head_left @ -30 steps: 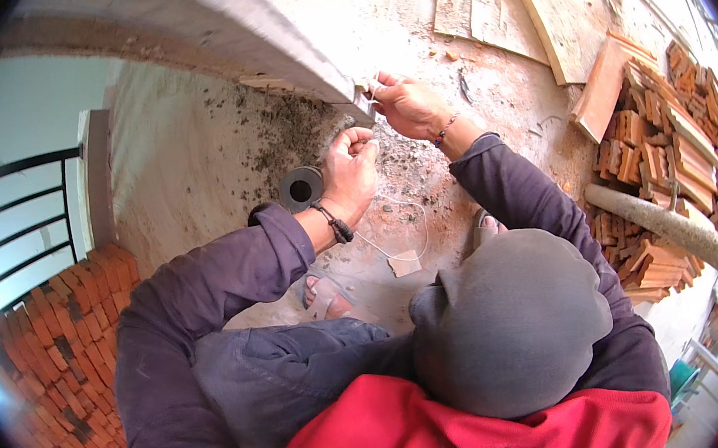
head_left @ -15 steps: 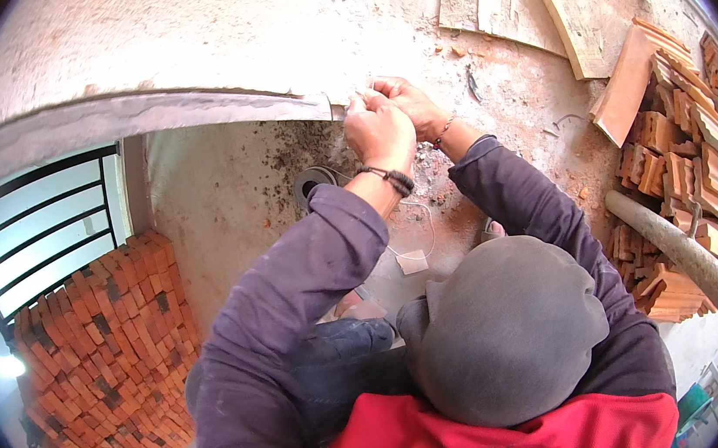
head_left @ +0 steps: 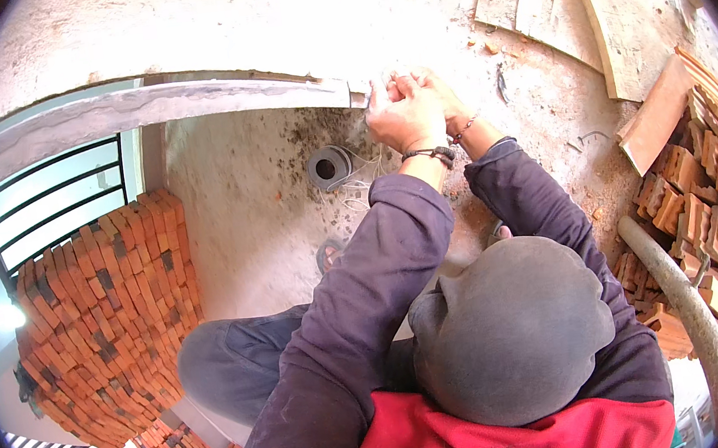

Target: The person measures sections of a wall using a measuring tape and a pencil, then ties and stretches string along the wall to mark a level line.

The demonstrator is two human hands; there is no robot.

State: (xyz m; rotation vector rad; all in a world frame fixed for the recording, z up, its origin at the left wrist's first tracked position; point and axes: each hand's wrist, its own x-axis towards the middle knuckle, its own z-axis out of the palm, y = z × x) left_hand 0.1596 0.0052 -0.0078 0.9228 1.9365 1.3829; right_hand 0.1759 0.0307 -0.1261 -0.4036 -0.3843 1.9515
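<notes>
My left hand (head_left: 407, 121), with a dark band at the wrist, is closed in a pinch beside the end of a long grey beam (head_left: 215, 99). My right hand (head_left: 444, 103) meets it from the right, fingers also bent and pressed together. A loop of thin line circles the beam close to its end. Pale string (head_left: 362, 168) trails from a grey reel (head_left: 329, 168) on the ground up toward both hands. It appears to be between my fingers, though glare and the fingers themselves hide the exact grip.
Stacked red bricks (head_left: 110, 311) stand at the left beside a black barred window (head_left: 59, 199). Clay roof tiles (head_left: 688, 189) are piled at the right, with a round pole (head_left: 682, 304) against them. Wooden boards (head_left: 543, 17) lie at the far right, near scattered rubble.
Both hands have shifted a little right, and the beam's end sits slightly further right in view. The reel is now fully exposed. My left knee has swung outward.
</notes>
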